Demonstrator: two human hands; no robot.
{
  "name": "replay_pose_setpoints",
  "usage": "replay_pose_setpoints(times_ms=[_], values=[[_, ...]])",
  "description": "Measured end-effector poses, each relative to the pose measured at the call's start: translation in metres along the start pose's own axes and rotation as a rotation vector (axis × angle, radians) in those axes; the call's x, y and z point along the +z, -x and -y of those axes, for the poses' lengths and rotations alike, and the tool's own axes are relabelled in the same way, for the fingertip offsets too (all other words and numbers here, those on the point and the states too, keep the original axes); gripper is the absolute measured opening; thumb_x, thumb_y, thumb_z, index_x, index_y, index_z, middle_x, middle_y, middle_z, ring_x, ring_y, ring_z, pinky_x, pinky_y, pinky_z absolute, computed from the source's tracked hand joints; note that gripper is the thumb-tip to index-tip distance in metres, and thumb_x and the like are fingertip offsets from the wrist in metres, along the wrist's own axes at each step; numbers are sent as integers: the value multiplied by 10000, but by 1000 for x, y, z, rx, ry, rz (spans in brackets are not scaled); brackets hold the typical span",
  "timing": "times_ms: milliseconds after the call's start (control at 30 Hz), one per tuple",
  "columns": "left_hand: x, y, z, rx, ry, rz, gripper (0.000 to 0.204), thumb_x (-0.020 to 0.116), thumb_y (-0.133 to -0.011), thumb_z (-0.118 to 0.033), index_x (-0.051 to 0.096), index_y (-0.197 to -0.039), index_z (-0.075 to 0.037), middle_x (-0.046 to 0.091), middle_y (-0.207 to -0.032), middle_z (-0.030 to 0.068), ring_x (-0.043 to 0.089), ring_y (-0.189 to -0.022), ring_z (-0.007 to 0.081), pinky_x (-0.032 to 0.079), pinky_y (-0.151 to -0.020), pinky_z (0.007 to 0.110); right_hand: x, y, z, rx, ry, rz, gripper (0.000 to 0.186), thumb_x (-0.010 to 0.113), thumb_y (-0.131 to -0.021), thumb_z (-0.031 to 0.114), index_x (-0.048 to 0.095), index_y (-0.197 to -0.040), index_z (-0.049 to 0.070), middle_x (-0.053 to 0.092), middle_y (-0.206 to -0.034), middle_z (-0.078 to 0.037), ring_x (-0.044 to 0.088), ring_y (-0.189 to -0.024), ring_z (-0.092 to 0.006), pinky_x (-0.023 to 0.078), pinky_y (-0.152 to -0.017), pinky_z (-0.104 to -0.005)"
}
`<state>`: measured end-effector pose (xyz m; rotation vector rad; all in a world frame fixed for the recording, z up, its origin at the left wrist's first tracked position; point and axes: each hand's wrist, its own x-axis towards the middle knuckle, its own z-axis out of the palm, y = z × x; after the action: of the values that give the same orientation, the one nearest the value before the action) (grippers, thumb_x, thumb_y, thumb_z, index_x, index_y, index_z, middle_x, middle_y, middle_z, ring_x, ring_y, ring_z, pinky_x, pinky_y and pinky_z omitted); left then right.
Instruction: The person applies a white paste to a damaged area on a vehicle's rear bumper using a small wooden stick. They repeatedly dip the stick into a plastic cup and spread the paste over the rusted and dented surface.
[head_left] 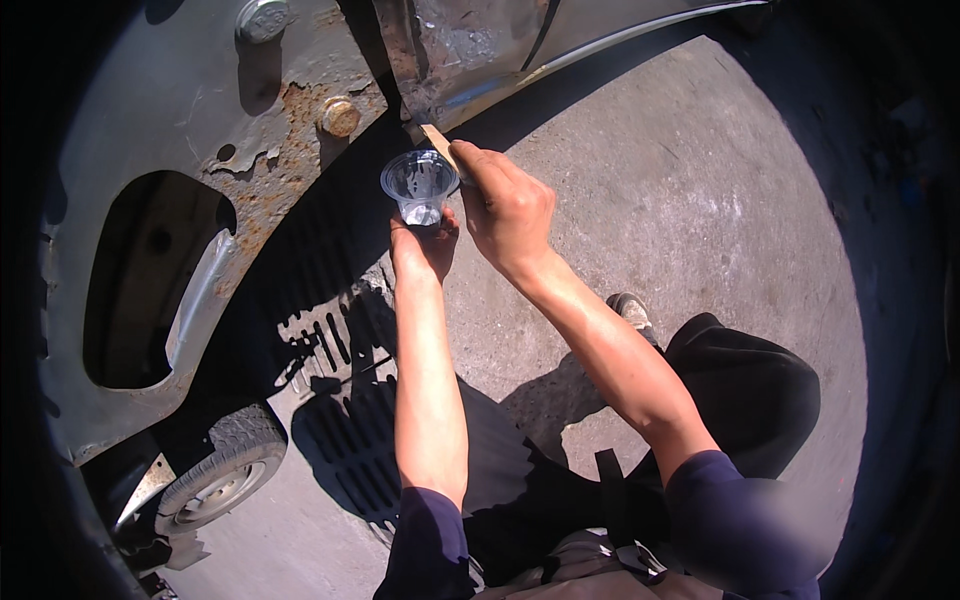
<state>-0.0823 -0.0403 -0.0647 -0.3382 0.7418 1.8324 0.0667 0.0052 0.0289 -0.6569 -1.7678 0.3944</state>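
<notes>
My left hand [425, 243] holds a clear plastic cup [415, 175] upright from below; a little pale or clear material shows near its bottom. My right hand [505, 205] grips a flat light wooden stick [436, 140], possibly a brush handle, just right of the cup's rim. The stick's far tip is at the lower corner of a worn grey metal panel [450, 45]; whether it touches the metal is hard to tell. Left of it is a rusty, flaking panel [280, 150] with a bolt head [338, 117] and a large oval opening.
A wheel [215, 480] sits at the lower left beside the metalwork. A drain grate [335, 450] lies in the shaded concrete ground [700, 200] below my hands. My bent leg [750, 390] and shoe [628, 308] are at the lower right.
</notes>
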Motion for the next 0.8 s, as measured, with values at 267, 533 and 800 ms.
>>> replay_pose_setpoints(times_ms=[267,533,800], values=[[-7,3,-2,27,-104,-48,569,350,-1074,-529,618,-1224,-50,666,-1004,127,636,-857,251,547,-746,356,-11,-17,-45,558,-326,-128,252,699,-896,54,772,-1138,56,777,-846,-108,720,-725,-143,550,-666,-298],[-6,0,2,52,-69,-102,483,395,-1063,-489,634,-1190,-89,675,-1009,107,636,-854,262,553,-745,369,-7,-7,-18,215,-39,-29,316,702,-858,8,738,-1168,60,747,-917,-153,725,-753,-238,556,-680,-333],[-4,3,-1,50,-35,-94,429,438,-1048,-421,631,-1186,-64,667,-1042,132,624,-896,274,560,-789,387,-17,-27,-11,-47,-5,-60,342,719,-823,-39,747,-1144,77,759,-990,-125,751,-840,-281,589,-709,-344]])
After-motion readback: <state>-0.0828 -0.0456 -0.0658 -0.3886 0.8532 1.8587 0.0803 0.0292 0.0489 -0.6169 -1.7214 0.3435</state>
